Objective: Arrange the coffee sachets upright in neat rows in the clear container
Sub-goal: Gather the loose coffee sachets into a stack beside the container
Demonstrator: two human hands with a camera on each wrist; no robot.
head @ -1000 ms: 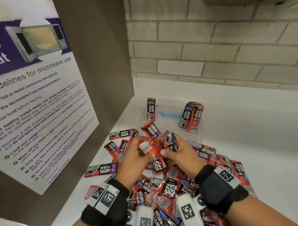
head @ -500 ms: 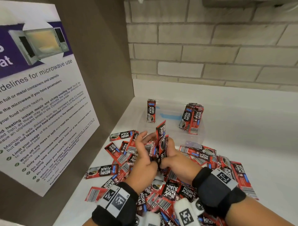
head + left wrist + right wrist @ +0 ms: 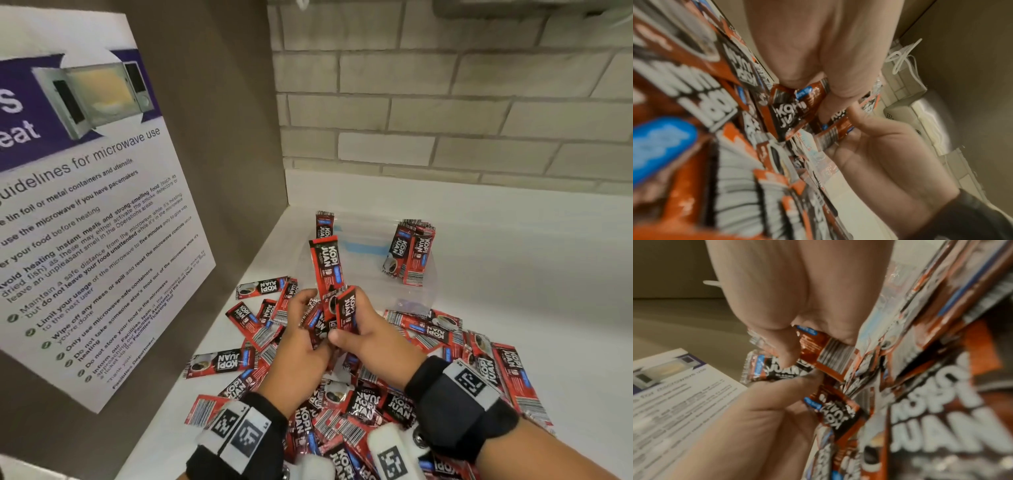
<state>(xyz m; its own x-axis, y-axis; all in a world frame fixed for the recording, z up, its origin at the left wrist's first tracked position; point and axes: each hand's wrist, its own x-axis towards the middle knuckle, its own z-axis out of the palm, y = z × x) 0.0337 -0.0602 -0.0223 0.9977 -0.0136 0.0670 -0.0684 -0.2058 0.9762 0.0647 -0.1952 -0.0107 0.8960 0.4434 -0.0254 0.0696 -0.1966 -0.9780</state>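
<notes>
Red-and-black sachets (image 3: pixel 370 407) printed KOPI JUAN lie in a loose heap, too many to count, along the counter's (image 3: pixel 534 308) near edge. Both hands meet above it: the left hand (image 3: pixel 301 346) and right hand (image 3: pixel 373 337) together pinch a small upright bunch (image 3: pixel 327 270). The clear container (image 3: pixel 363 253) behind holds one standing sachet (image 3: pixel 324 224) by its left wall and a leaning cluster (image 3: pixel 409 251) at its right.

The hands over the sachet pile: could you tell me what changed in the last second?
Both hands closed together, gathering their sachets into one upright bundle, raised slightly. The container's single sachet and right-hand group stayed put.
</notes>
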